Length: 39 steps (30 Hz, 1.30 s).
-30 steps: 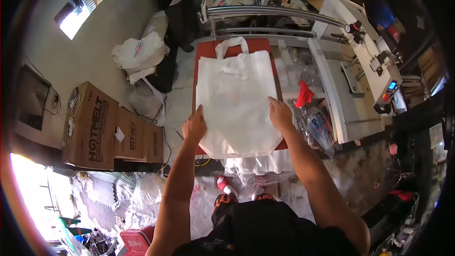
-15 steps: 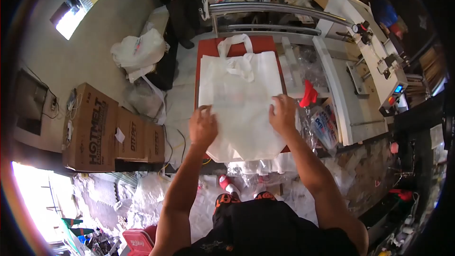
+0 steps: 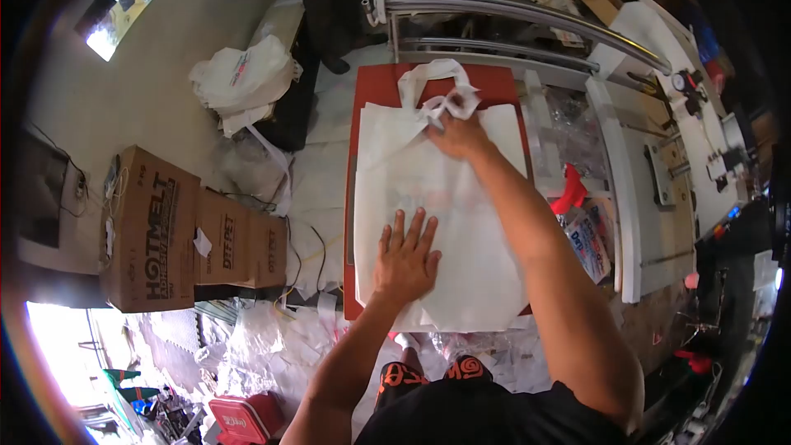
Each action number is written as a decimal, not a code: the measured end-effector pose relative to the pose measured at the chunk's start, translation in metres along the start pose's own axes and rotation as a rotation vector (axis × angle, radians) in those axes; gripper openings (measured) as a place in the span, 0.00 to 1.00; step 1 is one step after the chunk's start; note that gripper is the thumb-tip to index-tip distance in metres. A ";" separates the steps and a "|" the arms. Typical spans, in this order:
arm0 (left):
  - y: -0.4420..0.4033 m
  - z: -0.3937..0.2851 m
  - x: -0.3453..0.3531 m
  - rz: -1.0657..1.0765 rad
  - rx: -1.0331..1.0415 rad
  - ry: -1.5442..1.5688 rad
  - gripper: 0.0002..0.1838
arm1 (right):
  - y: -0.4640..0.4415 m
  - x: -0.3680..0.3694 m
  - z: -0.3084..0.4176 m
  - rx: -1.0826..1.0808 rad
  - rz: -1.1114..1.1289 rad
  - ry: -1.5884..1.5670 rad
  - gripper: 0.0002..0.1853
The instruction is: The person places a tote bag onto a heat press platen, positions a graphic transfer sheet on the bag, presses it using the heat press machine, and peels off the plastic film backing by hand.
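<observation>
A white tote bag (image 3: 461, 231) lies flat on a red board (image 3: 357, 198), which shows as a rim around it. My left hand (image 3: 407, 260) rests on the lower left part of the bag, open, palm down with fingers spread. At the bag's top edge, my right hand (image 3: 461, 133) is closed on the near bag handle (image 3: 463, 100), which is bunched and slightly blurred; its fingertips are partly hidden. The far handle (image 3: 437, 70) loops beyond the bag over the board. Faint print shows through the fabric near the middle.
Metal rollers (image 3: 527, 8) run behind the board, and a white machine frame with a gauge (image 3: 684, 81) stands at right. Left are cardboard boxes (image 3: 152, 231) and a pile of white bags (image 3: 243, 74). A person (image 3: 325, 8) stands at the back. Plastic sheets litter the floor.
My right hand has moved from the bag's right edge up to the near handle. My left hand has moved from the left edge inward and now lies flat on the bag.
</observation>
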<state>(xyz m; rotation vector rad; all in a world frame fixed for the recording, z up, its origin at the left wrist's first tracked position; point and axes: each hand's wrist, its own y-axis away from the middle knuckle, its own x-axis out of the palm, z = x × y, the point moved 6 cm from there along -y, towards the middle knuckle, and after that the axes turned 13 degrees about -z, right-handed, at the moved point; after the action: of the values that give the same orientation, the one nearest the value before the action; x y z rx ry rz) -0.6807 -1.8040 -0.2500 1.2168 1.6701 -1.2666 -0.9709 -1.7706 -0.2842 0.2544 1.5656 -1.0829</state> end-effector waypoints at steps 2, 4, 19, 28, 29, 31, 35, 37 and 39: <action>-0.001 0.001 -0.002 -0.007 -0.009 0.045 0.31 | -0.036 -0.026 0.007 0.019 0.152 -0.118 0.28; -0.002 0.002 -0.003 0.000 -0.023 0.057 0.31 | -0.056 -0.010 -0.009 0.119 0.165 -0.074 0.26; -0.002 0.004 -0.012 -0.048 -0.031 0.098 0.30 | -0.045 -0.032 0.047 0.120 0.581 -0.581 0.25; 0.000 0.007 -0.010 -0.057 -0.039 0.105 0.31 | -0.072 -0.012 0.076 0.055 0.858 -0.504 0.42; 0.000 0.007 -0.010 -0.063 -0.037 0.110 0.31 | -0.071 -0.005 0.073 0.055 0.861 -0.505 0.42; 0.000 0.007 -0.009 -0.055 -0.042 0.108 0.31 | -0.066 0.009 0.074 0.186 1.062 -0.808 0.40; 0.001 0.007 -0.008 -0.054 -0.049 0.112 0.30 | -0.068 -0.007 0.074 0.290 0.949 -0.901 0.32; 0.001 0.008 -0.008 -0.043 -0.046 0.106 0.31 | -0.090 -0.013 0.058 0.201 0.448 -0.711 0.24; 0.000 0.009 -0.005 -0.029 -0.042 0.105 0.31 | -0.083 -0.004 0.067 0.232 0.347 -0.741 0.22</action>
<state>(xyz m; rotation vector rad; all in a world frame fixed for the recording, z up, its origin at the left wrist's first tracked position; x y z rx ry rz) -0.6790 -1.8136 -0.2480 1.2573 1.7863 -1.1974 -0.9809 -1.8637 -0.2342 0.2328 0.7052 -0.9313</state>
